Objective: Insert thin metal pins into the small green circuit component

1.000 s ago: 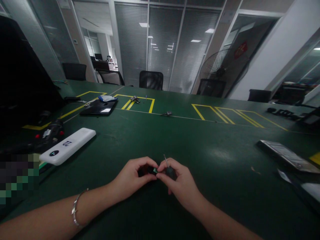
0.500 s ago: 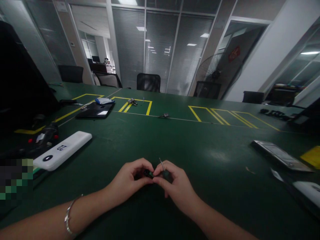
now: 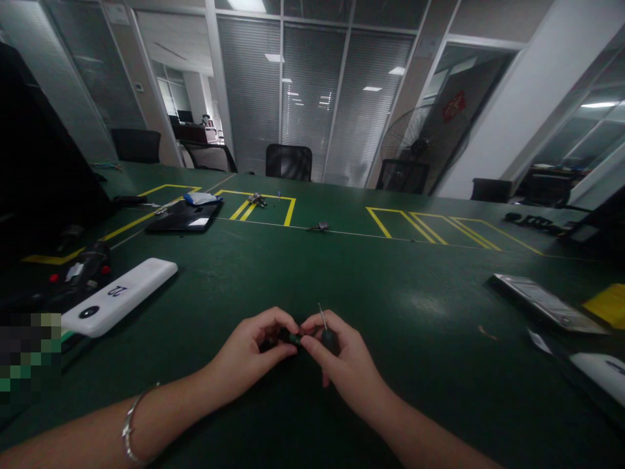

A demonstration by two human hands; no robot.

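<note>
Close to the table's near side, both hands meet in front of me. Between its thumb and fingers, my left hand pinches a small black-and-green part; its exact kind is too dark to make out. My right hand has thumb and forefinger at the right end of that part. Tucked in the same hand is a small screwdriver with a dark rounded handle, its thin metal shaft pointing up and away from me. Fingers cover much of both things.
A white power bank marked 22 lies at left, by a black device with red knobs. Farther back are a black tablet, small metal parts and another small piece. A silver-edged device lies right.
My right hand's thumb has shifted slightly along the small part, showing more of its green end. The screwdriver shaft has tipped more upright and moved a little right.
</note>
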